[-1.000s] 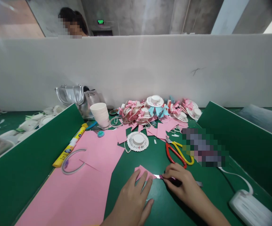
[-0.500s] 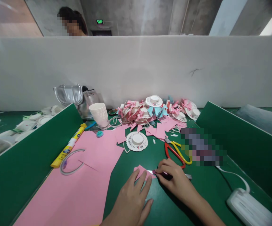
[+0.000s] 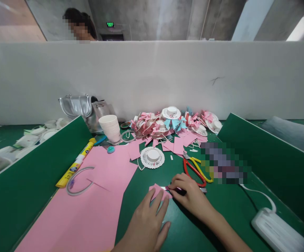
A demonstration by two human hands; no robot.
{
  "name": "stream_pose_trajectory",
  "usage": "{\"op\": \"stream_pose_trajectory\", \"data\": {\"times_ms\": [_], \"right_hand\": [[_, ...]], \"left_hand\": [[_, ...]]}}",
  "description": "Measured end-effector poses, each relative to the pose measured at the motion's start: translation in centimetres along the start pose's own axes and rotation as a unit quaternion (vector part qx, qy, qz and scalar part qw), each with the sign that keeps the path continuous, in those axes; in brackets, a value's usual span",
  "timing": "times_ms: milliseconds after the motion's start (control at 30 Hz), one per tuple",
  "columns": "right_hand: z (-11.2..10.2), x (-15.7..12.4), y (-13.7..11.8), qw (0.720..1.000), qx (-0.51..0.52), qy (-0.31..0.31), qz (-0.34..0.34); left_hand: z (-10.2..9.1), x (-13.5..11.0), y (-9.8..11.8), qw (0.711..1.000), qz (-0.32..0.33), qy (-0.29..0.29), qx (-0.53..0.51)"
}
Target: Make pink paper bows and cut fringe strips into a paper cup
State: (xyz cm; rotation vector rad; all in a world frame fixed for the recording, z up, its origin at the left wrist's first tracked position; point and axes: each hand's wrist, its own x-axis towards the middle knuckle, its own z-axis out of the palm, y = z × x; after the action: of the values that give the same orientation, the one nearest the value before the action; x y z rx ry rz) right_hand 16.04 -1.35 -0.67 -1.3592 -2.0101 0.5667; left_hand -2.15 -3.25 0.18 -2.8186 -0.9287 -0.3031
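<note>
Here, pink paper (image 3: 156, 189) underlies left grip (image 3: 148, 215); right grip (image 3: 190, 192) pinches tool (image 3: 180, 191).

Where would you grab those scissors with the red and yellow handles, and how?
Probably by the handles, coming from the person's near side: the scissors lie with both loops spread toward the person, close beside the right hand, and the metal end pointing away.

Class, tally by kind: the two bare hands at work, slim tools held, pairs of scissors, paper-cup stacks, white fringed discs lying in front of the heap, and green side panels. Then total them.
Bare hands: 2, left hand and right hand
Slim tool: 1
Scissors: 1 pair
Cup stack: 1
Fringed disc: 1
Green side panels: 2
Total: 8
</note>
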Motion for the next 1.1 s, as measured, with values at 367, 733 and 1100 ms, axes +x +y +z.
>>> {"op": "stream_pose_trajectory", "data": {"times_ms": [367,733,1100], "right_hand": [[0.30,-0.07,0.09,1.000,-0.002,0.009,-0.006],[0.27,0.08,0.06,1.000,-0.001,0.006,-0.003],[0.27,0.01,-0.02,1.000,0.002,-0.008,0.009]], "left_hand": [[0.13,0.01,-0.08,1.000,0.015,-0.003,0.015],[0.32,-0.10,-0.21,1.000,0.014,0.013,-0.001],[0.36,0.06,-0.26,0.999,0.007,0.029,-0.016]]}}
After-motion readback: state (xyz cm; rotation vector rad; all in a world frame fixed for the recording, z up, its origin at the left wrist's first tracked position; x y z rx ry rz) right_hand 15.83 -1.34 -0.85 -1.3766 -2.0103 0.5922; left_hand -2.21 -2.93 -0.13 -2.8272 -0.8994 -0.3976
